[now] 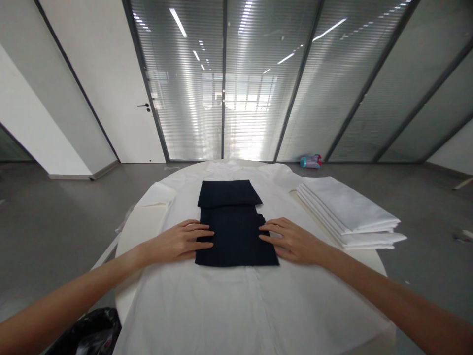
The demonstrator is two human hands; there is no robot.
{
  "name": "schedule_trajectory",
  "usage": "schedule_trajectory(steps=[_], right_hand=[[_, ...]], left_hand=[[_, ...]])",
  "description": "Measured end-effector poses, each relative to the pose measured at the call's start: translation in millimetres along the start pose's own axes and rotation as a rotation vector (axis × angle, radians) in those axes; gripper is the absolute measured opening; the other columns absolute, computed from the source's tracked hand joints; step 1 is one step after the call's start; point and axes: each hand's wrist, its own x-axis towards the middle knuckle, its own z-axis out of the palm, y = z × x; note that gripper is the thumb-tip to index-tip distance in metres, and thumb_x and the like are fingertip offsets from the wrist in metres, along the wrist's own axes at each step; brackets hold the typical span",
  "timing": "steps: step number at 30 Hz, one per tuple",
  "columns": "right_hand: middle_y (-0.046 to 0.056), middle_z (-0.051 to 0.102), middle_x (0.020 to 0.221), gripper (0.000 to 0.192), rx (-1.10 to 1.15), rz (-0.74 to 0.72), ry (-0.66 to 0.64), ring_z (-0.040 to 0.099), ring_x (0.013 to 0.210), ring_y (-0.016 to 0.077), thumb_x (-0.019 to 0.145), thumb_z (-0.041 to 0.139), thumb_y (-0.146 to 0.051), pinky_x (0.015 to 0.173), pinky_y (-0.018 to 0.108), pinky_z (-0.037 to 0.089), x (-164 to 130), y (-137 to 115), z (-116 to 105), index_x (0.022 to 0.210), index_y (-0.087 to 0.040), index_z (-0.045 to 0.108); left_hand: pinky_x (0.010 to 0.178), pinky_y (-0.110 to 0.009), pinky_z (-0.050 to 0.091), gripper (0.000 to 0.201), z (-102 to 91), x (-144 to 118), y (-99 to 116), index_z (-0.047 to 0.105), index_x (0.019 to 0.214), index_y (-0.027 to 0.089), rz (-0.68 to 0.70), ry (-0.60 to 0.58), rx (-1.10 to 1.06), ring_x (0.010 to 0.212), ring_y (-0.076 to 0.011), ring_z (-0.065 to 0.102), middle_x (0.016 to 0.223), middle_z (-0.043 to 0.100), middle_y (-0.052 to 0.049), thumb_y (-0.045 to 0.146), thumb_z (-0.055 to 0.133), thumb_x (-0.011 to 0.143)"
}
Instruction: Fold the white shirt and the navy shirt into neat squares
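Note:
A dark navy folded cloth [236,236] lies flat in the middle of a white shirt-like garment [207,301], its far part folded over into a separate band. My left hand [188,240] rests on the cloth's left edge, fingers stretched out and slightly apart. On the opposite edge, my right hand [286,240] lies with its fingertips on the dark fabric and its fingers spread. Neither hand grips anything. The white garment is spread over the round table [127,256], with one sleeve end [155,195] at the left.
A stack of folded white cloths [347,204] sits at the table's right side, reaching past its edge. Below on the left is a black plastic bag [92,330]. A blue and red item [311,161] lies on the floor by the glass partition [254,88].

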Motion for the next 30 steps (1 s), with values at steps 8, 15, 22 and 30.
schedule_trajectory(steps=[8,15,22,30], right_hand=[[0.007,0.072,0.102,0.028,0.432,0.382,0.314,0.064,0.102,0.0225,0.097,0.041,-0.023,0.092,0.039,0.050,31.2,28.0,-4.7,0.100,-0.021,0.068],[0.004,0.064,0.071,0.028,1.119,1.147,0.318,0.058,0.060,0.0146,0.099,0.042,-0.032,0.059,0.025,0.049,114.9,113.5,0.8,0.086,-0.016,0.062],[0.009,0.069,0.078,0.041,0.994,1.283,0.204,0.059,0.059,0.0132,0.089,0.061,-0.052,0.052,0.022,0.046,118.0,121.4,36.8,0.093,-0.012,0.067],[0.015,0.070,0.111,0.039,0.528,1.210,0.197,0.063,0.109,0.0311,0.080,0.068,-0.026,0.095,0.042,0.048,127.7,117.8,47.3,0.117,-0.013,0.067]], left_hand=[[0.099,-0.039,0.047,0.040,-10.7,15.3,-21.6,0.069,0.110,0.018,-0.337,0.326,-0.382,0.107,-0.0240,0.065,0.108,0.073,-0.008,0.038,0.035,0.102],[0.060,-0.029,0.050,0.048,-26.5,88.0,-116.2,0.063,0.082,0.015,-1.037,0.586,-1.137,0.058,-0.0168,0.062,0.067,0.065,-0.004,0.062,0.058,0.085],[0.055,-0.023,0.047,0.061,9.5,85.8,-142.7,0.058,0.113,0.016,-1.114,0.524,-1.385,0.055,-0.0129,0.060,0.067,0.061,0.001,0.054,0.080,0.071],[0.065,-0.032,0.056,0.075,1.4,83.9,-133.6,0.043,0.140,0.020,-1.167,0.429,-0.916,0.065,-0.0179,0.067,0.087,0.067,-0.004,0.031,0.079,0.075]])
